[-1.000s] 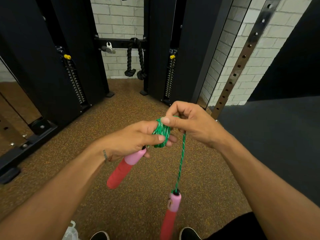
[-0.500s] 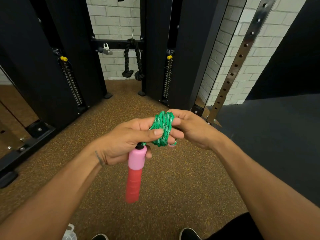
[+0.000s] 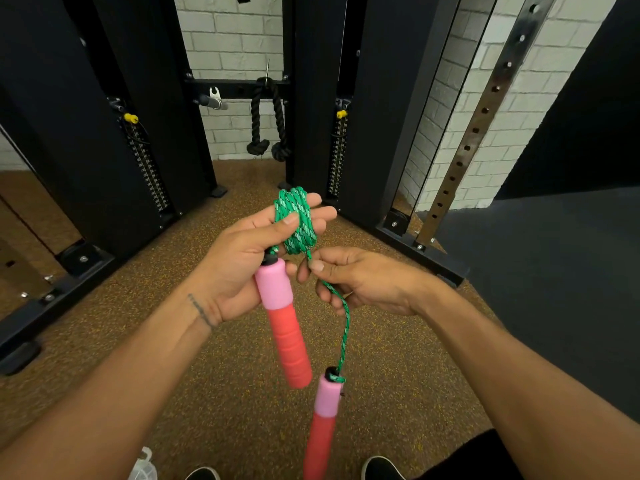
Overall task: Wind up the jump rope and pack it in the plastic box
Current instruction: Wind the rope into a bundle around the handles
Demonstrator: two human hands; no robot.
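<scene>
The green jump rope point(image 3: 297, 220) is wound in a coil round the fingers of my left hand point(image 3: 242, 258), with the thumb pressing on the coil. One pink and red handle point(image 3: 284, 323) hangs down from that hand. My right hand point(image 3: 360, 282) pinches the loose end of the rope just below the coil. From there a short length of rope drops to the second pink and red handle point(image 3: 323, 424), which dangles free. A corner of the clear plastic box point(image 3: 143, 467) shows at the bottom edge by my shoes.
I stand on brown speckled rubber floor point(image 3: 242, 410). Black cable machine columns point(image 3: 104, 116) with weight stacks rise ahead, a black rope attachment point(image 3: 268, 129) hangs between them, and a perforated steel upright point(image 3: 478, 126) leans at the right. Dark matting point(image 3: 554, 271) lies to the right.
My right hand has come off the coil and moved down, now pinching the loose end. The second handle hangs in view again. My left hand turned the coil upward.
</scene>
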